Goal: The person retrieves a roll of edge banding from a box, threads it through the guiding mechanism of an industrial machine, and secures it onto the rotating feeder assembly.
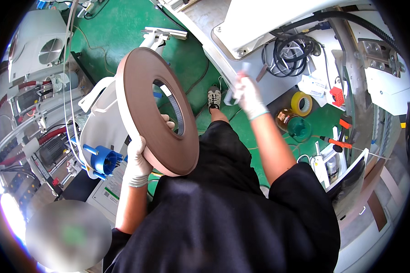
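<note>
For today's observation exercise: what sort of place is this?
Probably a factory or machine workshop: a green floor, hoses and cables on machinery, and a large brown tape reel held by the gloved left hand.

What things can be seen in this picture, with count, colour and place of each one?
Large tape reel: one, brown with a white edge, held up at centre left.
Blue plastic hub: one, blue, left of the reel's lower part.
Yellow tape roll: one, yellow, on the green floor at right.
Black cable coil: one, black, upper right inside the white machine.
Screwdriver: one, orange and black handle, right on the floor.
Red hoses: several, red, far left.
Green floor: one, green, top and centre.
Shoe: one, grey, centre.
Left hand: white glove, grips the reel's lower rim.
Right hand: white glove, on the white machine panel; blurred.
</note>
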A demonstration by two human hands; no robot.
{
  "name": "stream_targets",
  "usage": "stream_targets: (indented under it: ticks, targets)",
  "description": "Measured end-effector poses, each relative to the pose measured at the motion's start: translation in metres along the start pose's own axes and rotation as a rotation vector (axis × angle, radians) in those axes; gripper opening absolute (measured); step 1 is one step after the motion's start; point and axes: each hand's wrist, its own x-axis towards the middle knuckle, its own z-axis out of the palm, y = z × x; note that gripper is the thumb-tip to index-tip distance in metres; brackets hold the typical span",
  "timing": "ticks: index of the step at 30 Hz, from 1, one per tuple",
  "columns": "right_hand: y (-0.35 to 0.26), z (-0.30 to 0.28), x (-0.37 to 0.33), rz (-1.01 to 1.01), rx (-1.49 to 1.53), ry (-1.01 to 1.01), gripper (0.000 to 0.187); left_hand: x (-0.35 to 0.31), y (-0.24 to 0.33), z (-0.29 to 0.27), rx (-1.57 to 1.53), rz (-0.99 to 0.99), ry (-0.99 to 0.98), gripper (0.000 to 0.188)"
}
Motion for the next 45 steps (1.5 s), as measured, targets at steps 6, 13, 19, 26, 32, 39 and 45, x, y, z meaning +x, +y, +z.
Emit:
stream_targets:
  ticks: [6,13,19,26,32,39,45]
  targets:
    - [-0.117,-0.069,0.014,-0.489,-0.002,0.441,0.015,-0.005,-0.002,-0.011,-0.024,0.021,0.052,0.085]
    - [-0.165,-0.085,0.032,-0.495,-0.408,0.413,0.046,-0.009,-0.007,-0.016,-0.048,0.098,0.140,0.087]
    - [-0.099,-0.095,0.021,-0.662,-0.219,0.348,0.037,-0.018,-0.009,-0.061,-0.056,0.185,0.166,0.093]
    - [0.027,-0.057,-0.042,-0.334,-0.783,0.128,0.021,-0.048,0.001,-0.132,-0.025,0.013,0.058,0.092]
    - [0.098,0.035,-0.043,-0.012,-1.078,-0.125,0.027,-0.080,-0.020,-0.186,0.493,-0.053,-0.123,0.116]
    - [0.185,0.239,0.003,-0.304,-1.570,-0.742,0.045,-0.137,-0.083,-0.253,0.620,-0.374,-0.199,0.104]
    - [0.266,0.356,-0.015,-0.645,-2.228,-0.877,0.055,-0.200,-0.140,-0.277,0.161,-0.460,-0.034,0.100]
